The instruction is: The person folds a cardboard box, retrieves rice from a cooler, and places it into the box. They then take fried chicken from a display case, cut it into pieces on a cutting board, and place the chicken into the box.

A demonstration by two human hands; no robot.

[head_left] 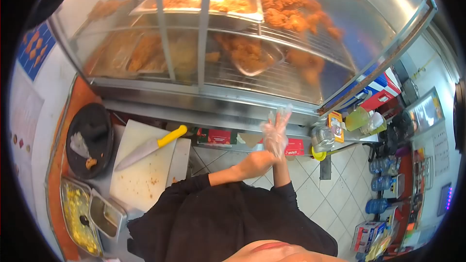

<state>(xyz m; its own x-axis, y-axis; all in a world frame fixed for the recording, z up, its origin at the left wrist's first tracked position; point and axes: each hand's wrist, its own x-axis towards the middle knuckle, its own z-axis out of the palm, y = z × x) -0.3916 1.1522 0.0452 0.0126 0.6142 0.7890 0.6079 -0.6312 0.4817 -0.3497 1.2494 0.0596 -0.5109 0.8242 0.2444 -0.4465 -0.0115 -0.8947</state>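
My right hand (pixel 275 133) wears a clear plastic glove, its fingers stretched out and apart before the display cabinet's lower frame (pixel 252 102). Around that wrist, at the glove's cuff, my bare left hand (pixel 259 163) is closed. To the left, a knife with a yellow handle (pixel 173 136) lies across a white cutting board (pixel 141 179) with crumbs on it. Behind the cabinet's glass, fried chicken pieces (pixel 286 9) rest on wire racks and in metal trays.
A black round dish (pixel 80 116) holds crumpled plastic and a food scrap. Below it are a metal tray of yellow food (pixel 77 208) and a smaller metal container (pixel 108 213). At right stand clear plastic lids (pixel 322 137), a yellow-green container (pixel 357 119) and blue water jugs (pixel 381 183).
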